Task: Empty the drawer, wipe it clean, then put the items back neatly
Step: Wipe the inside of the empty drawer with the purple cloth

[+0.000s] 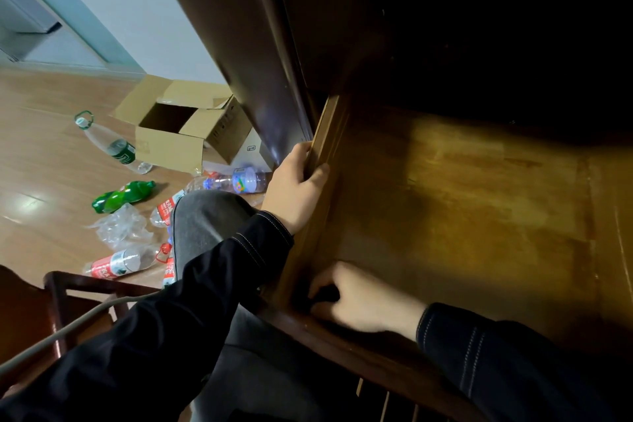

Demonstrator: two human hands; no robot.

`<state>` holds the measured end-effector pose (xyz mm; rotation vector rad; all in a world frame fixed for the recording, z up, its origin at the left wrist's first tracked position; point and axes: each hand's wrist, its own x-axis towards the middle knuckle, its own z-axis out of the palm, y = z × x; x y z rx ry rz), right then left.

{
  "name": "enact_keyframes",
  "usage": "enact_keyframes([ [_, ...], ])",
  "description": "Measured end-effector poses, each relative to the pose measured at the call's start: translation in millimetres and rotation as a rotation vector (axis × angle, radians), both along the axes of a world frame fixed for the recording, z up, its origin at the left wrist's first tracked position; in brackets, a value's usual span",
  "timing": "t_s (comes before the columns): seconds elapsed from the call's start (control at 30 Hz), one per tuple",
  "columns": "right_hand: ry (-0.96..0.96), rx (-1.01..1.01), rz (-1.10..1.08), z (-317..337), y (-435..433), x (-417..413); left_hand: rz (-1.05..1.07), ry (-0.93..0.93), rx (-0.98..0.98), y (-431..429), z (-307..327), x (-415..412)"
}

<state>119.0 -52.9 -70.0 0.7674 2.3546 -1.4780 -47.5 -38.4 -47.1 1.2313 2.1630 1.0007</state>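
Inside drawer [462,216], right hand [363,300] grips item [325,295].

The drawer floor [479,216] lies open; the cabinet [445,27] overhangs its back.

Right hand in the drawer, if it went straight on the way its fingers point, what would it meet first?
Probably the drawer's left side wall: the right hand points left into the near corner, already close to it. Depth is unclear.
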Motion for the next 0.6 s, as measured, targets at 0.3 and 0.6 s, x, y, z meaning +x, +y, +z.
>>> enact_keyframes([
  [0.3, -0.034, -0.051, 0.051, 5, 5, 3, -0.009, 0.119, -0.059, -2, 4, 3],
  [0.6, -0.002, -0.244, 0.018, 7, 19, 33, -0.034, 0.376, -0.063, -2, 4, 5],
])
